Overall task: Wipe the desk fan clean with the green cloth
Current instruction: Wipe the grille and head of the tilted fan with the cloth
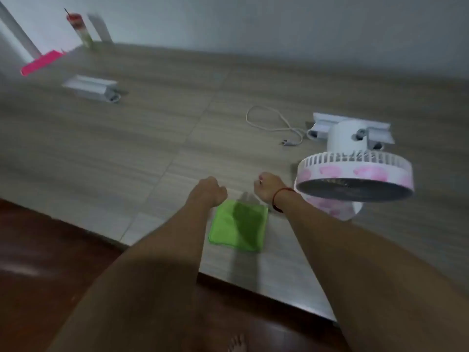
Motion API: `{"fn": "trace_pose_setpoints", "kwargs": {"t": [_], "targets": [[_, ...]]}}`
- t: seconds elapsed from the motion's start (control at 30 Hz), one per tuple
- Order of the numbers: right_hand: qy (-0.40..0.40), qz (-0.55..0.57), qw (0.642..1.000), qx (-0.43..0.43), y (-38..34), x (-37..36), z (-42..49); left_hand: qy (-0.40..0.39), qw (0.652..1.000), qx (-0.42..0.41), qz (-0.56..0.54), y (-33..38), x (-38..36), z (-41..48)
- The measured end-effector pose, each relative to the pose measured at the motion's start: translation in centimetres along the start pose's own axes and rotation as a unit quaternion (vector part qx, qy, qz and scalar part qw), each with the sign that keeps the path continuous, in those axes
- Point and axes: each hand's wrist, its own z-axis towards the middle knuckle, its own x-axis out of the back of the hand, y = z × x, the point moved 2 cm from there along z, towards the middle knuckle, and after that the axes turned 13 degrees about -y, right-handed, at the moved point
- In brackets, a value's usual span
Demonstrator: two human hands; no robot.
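The wide grey wood-grain desk top (152, 138) fills most of the view, set against a pale wall, with its near edge running across the lower part of the picture above a dark red-brown floor. On its right side stands the white desk fan with pink blotches on its round plastic cage (355, 174), tilted so that the dark grille faces down and toward the person, which puts the dusty front within easy reach. Its thin white cord (274, 123) lies loose in a loop on the desk, plug end free, so I judge the fan unpowered and safe to wipe.

Just beside the fan's base, near the desk's front edge, the folded square green cloth (238, 226) lies flat, untouched, between the two forearms (it appears laid out ready to be taken up). Both bare arms reach forward over it. The left hand (209, 191) hovers above the cloth's far left corner, fingers curled in toward the palm and holding nothing. The right hand (267, 186), a red cord at its wrist, is likewise curled and empty, close to the fan's rim but apart from it.

Far off to the left sit a white bracket-like piece (91, 88), a flat pink comb-like thing (42, 62) and a blurred red-topped can (81, 31), none needed here. Wiping has not begun.
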Motion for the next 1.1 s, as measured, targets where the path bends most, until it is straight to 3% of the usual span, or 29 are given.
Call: {"fn": "trace_pose_setpoints", "kwargs": {"t": [0.2,0.4,0.5,0.67,0.77,0.9,1.1], "targets": [[-0.044,0.045,0.987,-0.148,4.9,-6.4,0.7,-0.05,0.997,0.044,-0.025,-3.3,-5.4,2.6],[0.011,0.216,0.959,-0.183,6.4,-8.7,1.8,-0.04,0.991,0.06,-0.112,-4.5,-7.3,4.6],[-0.002,0.242,0.951,-0.195,6.1,-9.6,1.8,-0.045,0.985,0.058,-0.154,-4.3,-8.5,4.8],[-0.013,0.221,0.967,-0.127,4.2,-8.5,1.4,-0.091,0.977,0.056,-0.184,-2.9,-8.3,3.5],[0.031,0.24,0.968,-0.064,2.0,-6.1,0.6,-0.027,0.967,0.019,-0.253,-1.3,-5.5,2.4],[0.076,0.272,0.959,0.002,-1.0,-1.2,-1.2,0.068,0.929,-0.036,-0.363,1.3,-0.9,-0.3],[0.055,0.378,0.921,0.069,-6.0,5.8,-4.9,0.067,0.883,-0.07,-0.46,5.4,4.2,-5.1]]}}
